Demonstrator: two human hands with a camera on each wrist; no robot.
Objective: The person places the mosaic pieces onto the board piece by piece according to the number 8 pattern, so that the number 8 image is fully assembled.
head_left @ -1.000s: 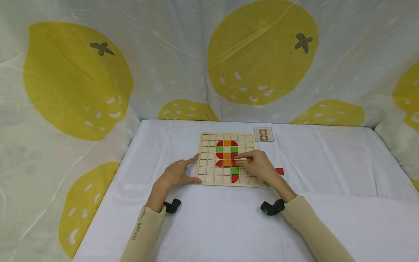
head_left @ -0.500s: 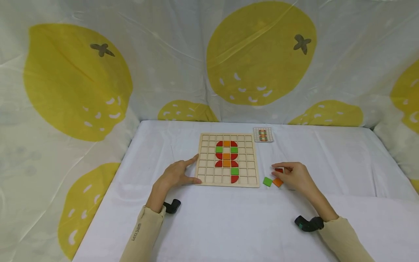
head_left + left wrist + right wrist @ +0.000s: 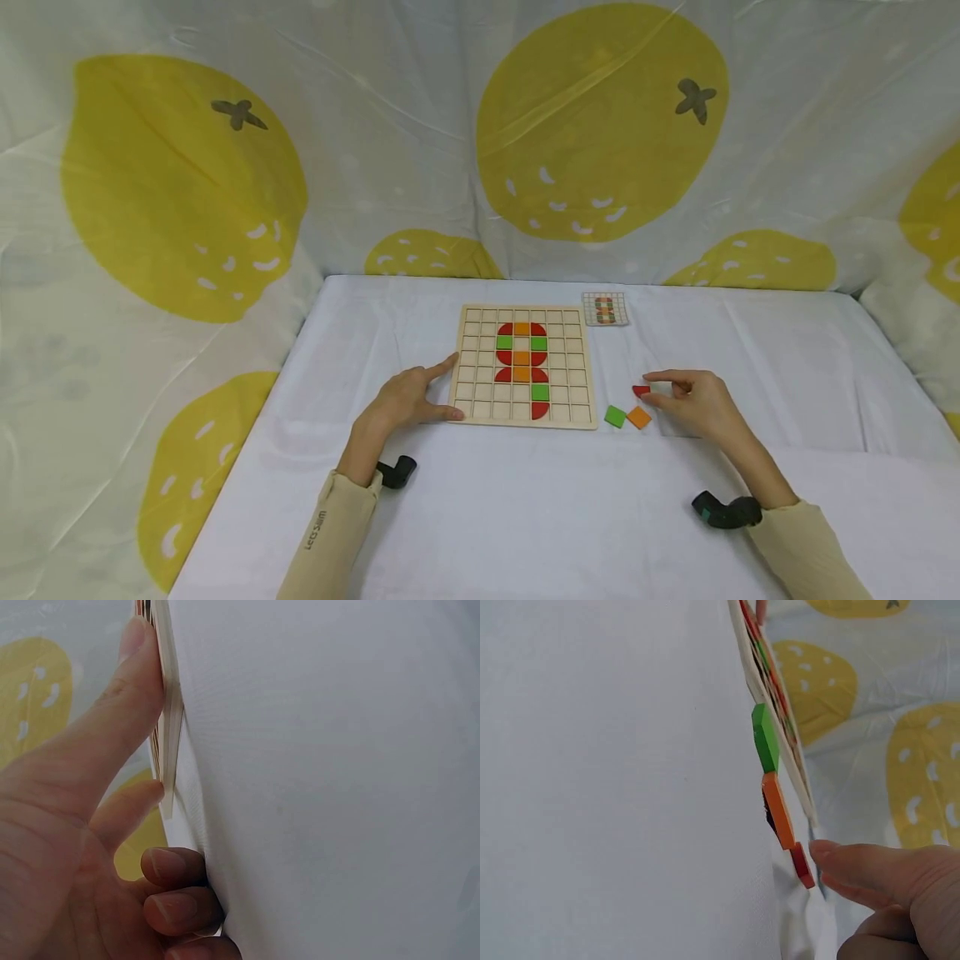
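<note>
A wooden grid board (image 3: 480,404) lies on the table with red, orange and green tiles set in its middle columns. My left hand (image 3: 405,396) is at its left side, forefinger at the edge and thumb resting on the near corner; in the left wrist view its other fingers curl against the white cloth. To the right of the board, my right hand (image 3: 697,404) has thumb and forefinger apart beside a loose red rounded tile (image 3: 640,390), the thumb overlapping it. A green square tile (image 3: 615,416) and an orange square tile (image 3: 639,417) lie just nearer.
A small card (image 3: 604,309) printed with a coloured grid pattern lies behind the board's far right corner. White cloth (image 3: 525,508) covers the table. A lemon-printed curtain (image 3: 420,150) hangs behind and to the left.
My right hand has left the red tile on the board and moved right to the loose tiles, then slightly further right, uncovering more of the red one. My left hand stays put.
</note>
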